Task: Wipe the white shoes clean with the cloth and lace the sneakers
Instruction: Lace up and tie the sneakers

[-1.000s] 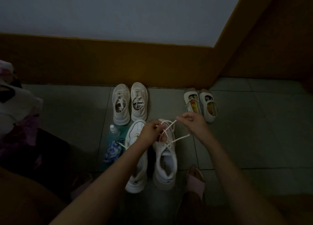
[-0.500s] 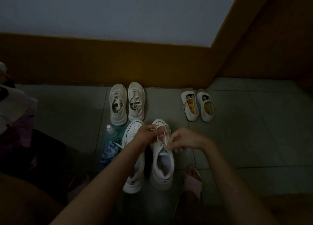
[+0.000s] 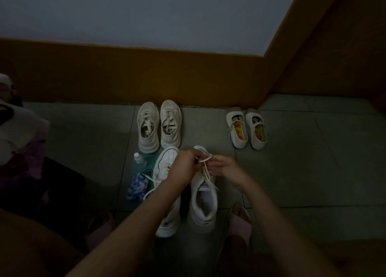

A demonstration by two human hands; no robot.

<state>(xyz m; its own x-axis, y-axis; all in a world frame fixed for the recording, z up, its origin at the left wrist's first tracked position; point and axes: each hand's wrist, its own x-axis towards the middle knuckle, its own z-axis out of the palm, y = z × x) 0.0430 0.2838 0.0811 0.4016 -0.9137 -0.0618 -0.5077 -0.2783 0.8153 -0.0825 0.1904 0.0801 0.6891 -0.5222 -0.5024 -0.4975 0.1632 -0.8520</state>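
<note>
Free, right side: bare floor tiles [image 3: 313, 168] run from the near white sneakers [image 3: 203, 205] out past the strap shoes [image 3: 247, 130].
Free, left side: I see bare tile between the soft pile [image 3: 18, 134] at the edge and the beige sneakers [image 3: 159, 128].
Lane: an open gap separates beige sneakers from strap shoes, ending at the skirting [image 3: 125, 74].
Blocked: bottle [image 3: 139, 160] and blue cloth [image 3: 136, 186] lie just beside the left near sneaker; a pink slipper [image 3: 240, 223] sits by the right one's heel.
Over the toes: left hand [image 3: 183, 166] and right hand [image 3: 224, 167] pinch the lace [image 3: 205, 169], closing that space.
</note>
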